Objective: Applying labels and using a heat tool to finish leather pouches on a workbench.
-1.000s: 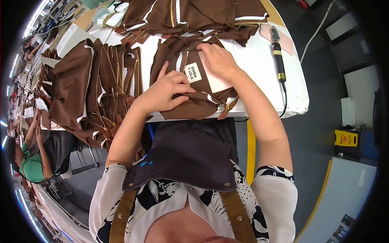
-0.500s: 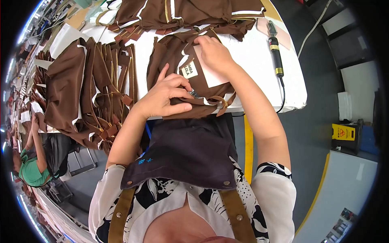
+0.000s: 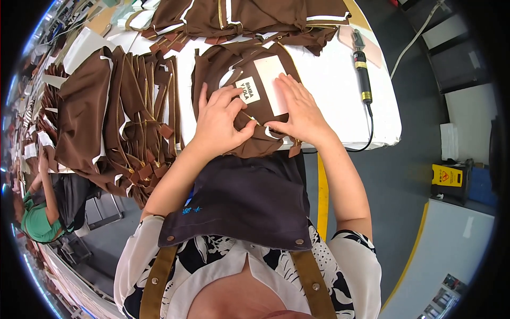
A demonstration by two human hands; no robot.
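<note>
A brown fabric bag piece [image 3: 212, 66] with a gold zip along its edge lies on the table in front of me. On it are a cream printed label [image 3: 247, 90] and a pale pink card strip [image 3: 272, 87]. My left hand [image 3: 220, 119] rests on the fabric at the label's lower left, fingers slightly bent and thumb apart. Flat across the lower end of the card strip lies my right hand [image 3: 303, 111], its thumb spread toward the left one. Between the two thumbs, a short zip and a bit of white trim show near the piece's front edge.
Several similar brown zipped pieces [image 3: 85, 111] are stacked at the left, and more brown fabric [image 3: 265, 16] lies at the back. A black corded hand tool [image 3: 362, 77] sits on the white table's right side. At far left, a person in a green top [image 3: 45, 223] works.
My right hand has come down and nearer from the card's top, flattening onto its lower part. The raised front fabric now lies flatter, and the label and card show more fully.
</note>
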